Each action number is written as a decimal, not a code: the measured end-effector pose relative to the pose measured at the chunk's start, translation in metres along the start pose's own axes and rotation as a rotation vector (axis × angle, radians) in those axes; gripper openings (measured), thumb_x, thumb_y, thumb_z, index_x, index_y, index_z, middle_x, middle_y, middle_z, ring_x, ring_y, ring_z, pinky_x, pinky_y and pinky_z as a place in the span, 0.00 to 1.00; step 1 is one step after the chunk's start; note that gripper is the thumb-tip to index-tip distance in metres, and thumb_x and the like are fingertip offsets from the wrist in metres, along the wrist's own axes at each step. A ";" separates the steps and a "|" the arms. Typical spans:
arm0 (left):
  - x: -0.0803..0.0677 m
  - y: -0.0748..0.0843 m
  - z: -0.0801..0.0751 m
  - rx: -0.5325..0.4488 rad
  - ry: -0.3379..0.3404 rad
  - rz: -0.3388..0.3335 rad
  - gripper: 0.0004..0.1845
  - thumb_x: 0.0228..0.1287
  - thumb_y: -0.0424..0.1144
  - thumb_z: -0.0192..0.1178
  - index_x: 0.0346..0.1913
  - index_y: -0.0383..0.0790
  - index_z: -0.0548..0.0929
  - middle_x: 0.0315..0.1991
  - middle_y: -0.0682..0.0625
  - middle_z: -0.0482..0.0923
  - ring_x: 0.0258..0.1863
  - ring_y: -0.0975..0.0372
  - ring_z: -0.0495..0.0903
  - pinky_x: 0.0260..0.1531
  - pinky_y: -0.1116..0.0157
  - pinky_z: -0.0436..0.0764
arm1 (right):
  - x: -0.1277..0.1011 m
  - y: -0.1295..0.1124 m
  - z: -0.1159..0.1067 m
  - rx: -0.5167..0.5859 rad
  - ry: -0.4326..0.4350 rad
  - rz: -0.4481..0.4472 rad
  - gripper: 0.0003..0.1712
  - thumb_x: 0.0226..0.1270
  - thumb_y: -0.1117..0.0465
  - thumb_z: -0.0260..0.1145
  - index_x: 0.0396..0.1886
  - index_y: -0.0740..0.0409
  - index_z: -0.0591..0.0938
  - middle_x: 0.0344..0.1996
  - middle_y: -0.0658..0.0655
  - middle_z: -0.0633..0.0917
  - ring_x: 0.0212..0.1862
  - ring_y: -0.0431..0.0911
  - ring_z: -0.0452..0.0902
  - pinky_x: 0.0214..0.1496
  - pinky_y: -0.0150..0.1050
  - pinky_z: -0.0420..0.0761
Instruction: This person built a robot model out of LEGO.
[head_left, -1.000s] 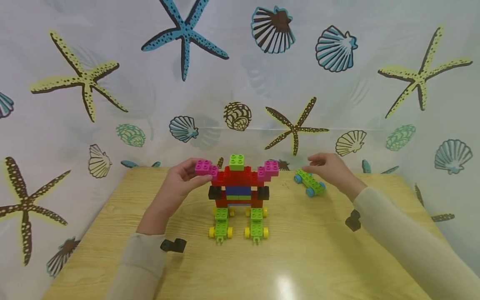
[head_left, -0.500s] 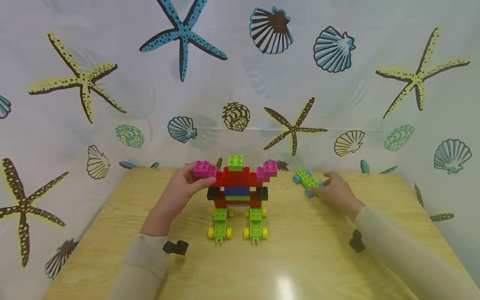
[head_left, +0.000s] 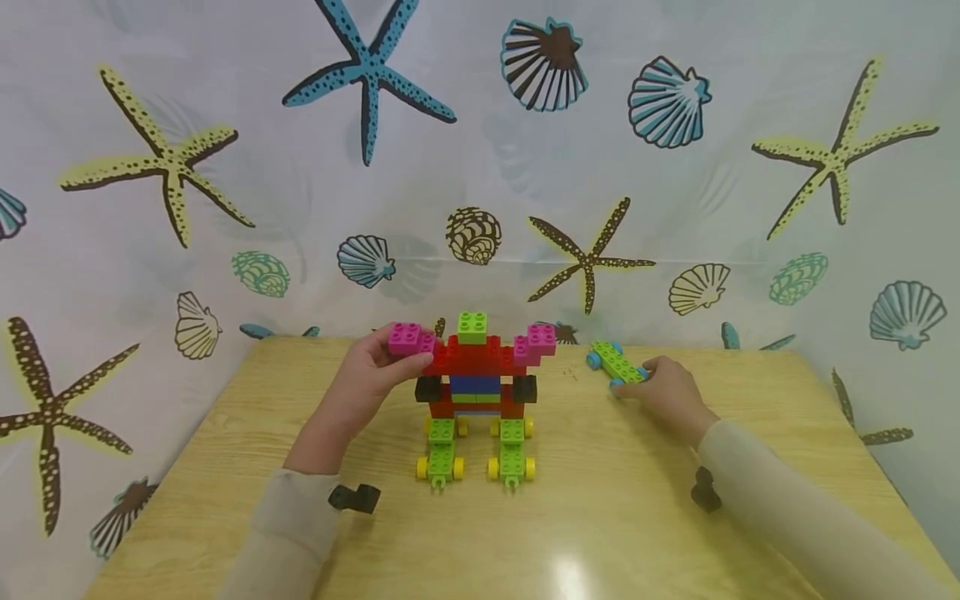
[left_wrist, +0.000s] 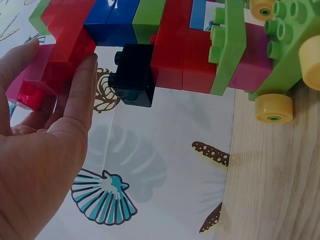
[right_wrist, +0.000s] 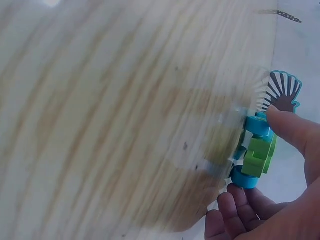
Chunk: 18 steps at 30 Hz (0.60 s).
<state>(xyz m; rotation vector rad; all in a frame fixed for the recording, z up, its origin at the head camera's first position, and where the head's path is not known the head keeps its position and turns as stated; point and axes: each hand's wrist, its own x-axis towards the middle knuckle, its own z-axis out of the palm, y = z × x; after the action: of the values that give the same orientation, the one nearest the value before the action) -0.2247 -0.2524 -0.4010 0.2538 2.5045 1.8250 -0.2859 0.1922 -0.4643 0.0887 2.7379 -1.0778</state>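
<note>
A building-block robot figure stands at the middle of the table, with a red, blue and black body, pink bricks at its arm ends and green wheeled bases for feet. My left hand holds its left-side arm; in the left wrist view, thumb and fingers lie around the pink and red bricks. Right of the figure, a green toy car base with blue wheels rests on the table. My right hand pinches its near end, thumb and fingertips at opposite blue wheels in the right wrist view.
The wooden table ends at the back against a white curtain printed with starfish and shells. Small dark marks show on the wood between figure and car base. Black wrist cameras stick out from both sleeves.
My right hand has come down from above the car base's far end to its near end and taken hold there. My left thumb has shifted slightly right along the figure's arm.
</note>
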 end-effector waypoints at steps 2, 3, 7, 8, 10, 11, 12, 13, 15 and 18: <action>0.000 0.000 0.001 -0.011 -0.001 0.004 0.29 0.80 0.49 0.70 0.76 0.44 0.78 0.74 0.42 0.83 0.75 0.48 0.81 0.68 0.68 0.85 | 0.000 0.000 0.001 0.012 0.007 0.007 0.49 0.72 0.45 0.79 0.75 0.77 0.72 0.69 0.75 0.80 0.60 0.60 0.77 0.68 0.57 0.82; 0.001 0.000 0.001 -0.016 -0.001 0.006 0.29 0.80 0.49 0.70 0.76 0.44 0.78 0.73 0.42 0.83 0.75 0.48 0.81 0.66 0.70 0.85 | 0.000 0.000 0.001 0.016 0.014 0.008 0.47 0.72 0.45 0.79 0.74 0.77 0.73 0.69 0.74 0.81 0.60 0.60 0.77 0.67 0.56 0.82; 0.002 0.000 0.004 -0.038 -0.004 0.011 0.28 0.80 0.47 0.70 0.76 0.42 0.78 0.73 0.41 0.83 0.75 0.48 0.81 0.63 0.75 0.84 | 0.000 0.003 -0.004 0.031 0.031 -0.003 0.44 0.73 0.46 0.78 0.71 0.76 0.76 0.67 0.74 0.82 0.60 0.60 0.79 0.67 0.56 0.83; 0.002 0.000 0.005 -0.039 -0.005 0.012 0.28 0.80 0.47 0.70 0.75 0.42 0.78 0.73 0.41 0.83 0.74 0.48 0.81 0.63 0.75 0.84 | 0.001 0.005 -0.005 0.025 0.035 -0.010 0.43 0.73 0.45 0.78 0.71 0.76 0.77 0.67 0.73 0.83 0.60 0.60 0.79 0.67 0.56 0.83; 0.003 0.000 0.007 -0.039 -0.005 0.012 0.28 0.80 0.47 0.71 0.75 0.42 0.78 0.73 0.42 0.83 0.74 0.48 0.82 0.63 0.75 0.84 | 0.003 0.008 -0.009 0.015 0.032 -0.017 0.43 0.73 0.45 0.77 0.70 0.76 0.79 0.67 0.74 0.83 0.60 0.60 0.79 0.67 0.56 0.84; 0.003 0.000 0.008 -0.039 -0.006 0.012 0.28 0.80 0.47 0.71 0.75 0.42 0.79 0.73 0.42 0.83 0.74 0.49 0.82 0.63 0.75 0.84 | 0.003 0.009 -0.012 0.010 0.029 -0.017 0.43 0.73 0.44 0.78 0.70 0.76 0.79 0.68 0.74 0.83 0.61 0.60 0.79 0.66 0.56 0.84; 0.003 0.001 0.010 -0.038 -0.005 0.011 0.28 0.79 0.47 0.71 0.75 0.42 0.79 0.73 0.42 0.83 0.74 0.49 0.82 0.63 0.75 0.84 | 0.004 0.010 -0.014 0.000 0.028 -0.017 0.43 0.73 0.43 0.78 0.69 0.75 0.80 0.68 0.74 0.83 0.61 0.60 0.79 0.67 0.56 0.84; 0.004 0.001 0.011 -0.040 -0.004 0.011 0.27 0.79 0.47 0.71 0.74 0.43 0.79 0.72 0.42 0.83 0.73 0.49 0.82 0.63 0.75 0.84 | 0.004 0.011 -0.017 -0.010 0.024 -0.017 0.43 0.73 0.43 0.78 0.69 0.75 0.80 0.68 0.74 0.83 0.61 0.60 0.80 0.67 0.56 0.84; 0.004 0.002 0.014 -0.045 -0.002 0.011 0.27 0.79 0.47 0.71 0.74 0.43 0.79 0.72 0.42 0.84 0.72 0.50 0.83 0.63 0.75 0.84 | 0.004 0.011 -0.024 -0.028 0.015 -0.015 0.44 0.73 0.41 0.77 0.70 0.75 0.80 0.69 0.74 0.83 0.62 0.61 0.80 0.67 0.57 0.84; 0.007 0.001 0.020 -0.058 -0.007 0.016 0.27 0.79 0.46 0.72 0.74 0.42 0.79 0.71 0.42 0.84 0.71 0.51 0.83 0.62 0.75 0.85 | -0.001 0.010 -0.036 -0.055 0.007 -0.018 0.47 0.72 0.39 0.76 0.71 0.74 0.80 0.70 0.74 0.82 0.64 0.63 0.81 0.68 0.58 0.85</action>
<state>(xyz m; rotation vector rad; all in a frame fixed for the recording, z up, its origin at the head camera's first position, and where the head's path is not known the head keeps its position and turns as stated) -0.2291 -0.2318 -0.4059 0.2784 2.4481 1.8957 -0.2896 0.2241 -0.4451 0.0596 2.7776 -1.0076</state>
